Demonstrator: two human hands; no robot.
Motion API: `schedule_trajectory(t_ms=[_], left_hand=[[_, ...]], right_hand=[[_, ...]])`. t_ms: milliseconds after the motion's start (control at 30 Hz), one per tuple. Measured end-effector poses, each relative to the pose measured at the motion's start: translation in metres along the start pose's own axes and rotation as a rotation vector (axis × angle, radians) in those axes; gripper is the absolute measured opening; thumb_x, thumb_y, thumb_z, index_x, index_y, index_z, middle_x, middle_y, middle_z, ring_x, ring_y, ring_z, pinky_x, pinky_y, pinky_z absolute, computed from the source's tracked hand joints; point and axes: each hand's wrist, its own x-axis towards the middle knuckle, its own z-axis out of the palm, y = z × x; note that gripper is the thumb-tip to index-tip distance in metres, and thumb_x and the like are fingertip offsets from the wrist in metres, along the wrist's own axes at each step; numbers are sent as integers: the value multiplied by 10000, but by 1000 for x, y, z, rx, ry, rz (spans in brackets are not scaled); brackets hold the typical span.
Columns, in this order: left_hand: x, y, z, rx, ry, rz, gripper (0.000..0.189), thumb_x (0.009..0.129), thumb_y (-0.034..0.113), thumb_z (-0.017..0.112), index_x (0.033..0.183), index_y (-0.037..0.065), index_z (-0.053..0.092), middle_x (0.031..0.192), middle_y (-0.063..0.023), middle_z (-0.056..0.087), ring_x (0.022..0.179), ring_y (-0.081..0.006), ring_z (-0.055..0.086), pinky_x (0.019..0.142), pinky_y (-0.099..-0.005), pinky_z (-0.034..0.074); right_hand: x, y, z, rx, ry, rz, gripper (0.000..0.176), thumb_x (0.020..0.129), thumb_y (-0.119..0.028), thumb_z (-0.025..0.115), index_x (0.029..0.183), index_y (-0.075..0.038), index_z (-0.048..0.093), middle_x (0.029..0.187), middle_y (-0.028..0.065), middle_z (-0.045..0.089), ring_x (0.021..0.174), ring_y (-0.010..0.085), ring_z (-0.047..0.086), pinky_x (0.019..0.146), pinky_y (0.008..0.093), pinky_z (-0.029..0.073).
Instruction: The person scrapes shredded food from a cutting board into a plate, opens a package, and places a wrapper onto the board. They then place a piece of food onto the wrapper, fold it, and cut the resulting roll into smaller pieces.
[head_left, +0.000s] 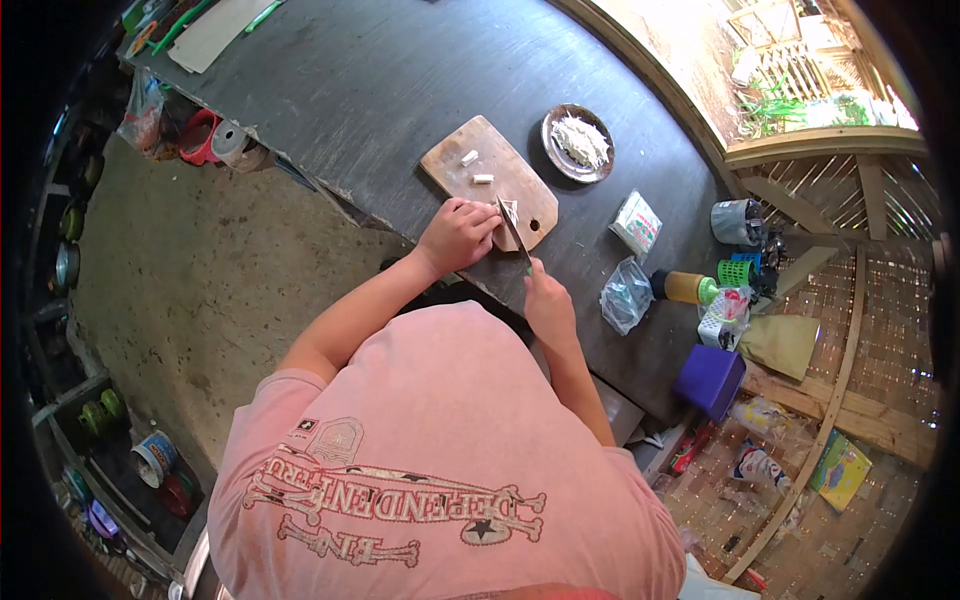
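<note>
A wooden cutting board [465, 150] with a hole in one corner lies on the dark table. My right hand [548, 295] is closed round the handle of a knife [515, 232], whose blade rests over the board beside my left fingertips. With fingers curled, my left hand [460, 235] holds down a white piece of food at the board's near edge; its kind I cannot make out. Thin white strips [511, 211] lie by the blade. Two short white pieces, one [483, 179] nearer and one [469, 157] farther, sit on the board. Beyond it, a brown plate [550, 142] bears a heap of white shreds [582, 142].
Right of the board are a white-and-green packet [636, 223], a clear plastic bag [626, 296] and a bottle with yellowish contents [684, 287]. A purple container [710, 381] stands at the table's right edge. Papers [215, 35] lie at the far left.
</note>
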Motion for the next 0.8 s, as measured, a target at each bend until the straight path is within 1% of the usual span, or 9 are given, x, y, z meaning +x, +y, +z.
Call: schedule_trajectory(t_ms=[67,100,167,267,300,367,467,567,800], left_hand=[[-3,0,3,-5,3,-2,298,926,180,768,1219,124,771,1318,-14,766,1228,-194,720,1070,-424,510],[-2,0,2,-3,-4,-4,302,926,179,768,1223,128,769,1316,-14,765,1226,-195,720,1069,-425,510],[-2,1,2,-5,-21,-7,305,925,177,768,1227,133,768,1313,-14,764,1224,-196,719,1068,-425,511],[0,4,-3,-29,-36,-16,303,925,170,768,1227,137,767,1300,-12,764,1229,-198,716,1074,-428,512],[1,5,-5,-23,-34,-18,301,924,167,768,1224,134,767,1297,-13,763,1222,-200,718,1073,-427,511],[4,5,-7,-12,-41,-14,299,924,163,769,1221,132,767,1294,-14,762,1215,-203,720,1073,-425,511],[3,4,-3,-19,-43,-15,295,919,156,772,1212,127,768,1301,-17,758,1221,-207,720,1073,-426,511],[4,4,-3,-15,-46,-21,297,914,152,776,1209,124,772,1309,-19,755,1236,-205,717,1072,-426,510],[7,4,-4,-2,-65,-28,298,905,152,787,1202,120,781,1298,-11,759,1247,-199,716,1072,-422,505]], right_hand=[[-10,9,3,184,34,2,362,1105,-141,632,1446,-23,599,961,261,745,919,482,749,784,567,584],[-10,12,3,184,28,3,362,1105,-141,632,1446,-23,599,961,261,745,919,482,749,784,567,584],[-13,16,4,353,61,72,368,1102,-114,642,1455,-13,615,994,282,739,931,498,739,778,549,572],[-10,9,-7,434,30,119,388,1099,-113,656,1473,-15,622,1002,284,740,930,495,738,781,532,573],[-10,10,-6,443,30,123,388,1099,-113,656,1473,-15,622,1002,284,740,930,495,738,781,532,573],[-10,13,-4,393,48,35,393,1087,-108,668,1466,-15,627,983,274,739,920,491,736,784,541,574],[-12,16,1,355,52,-13,394,1072,-102,681,1454,-21,636,959,263,735,907,487,731,783,554,571],[-11,23,9,345,55,-31,399,1058,-96,690,1448,-27,643,954,254,736,903,483,727,780,562,569],[-11,25,8,401,60,-43,415,1050,-98,701,1454,-25,641,958,242,733,897,469,726,776,554,571]])
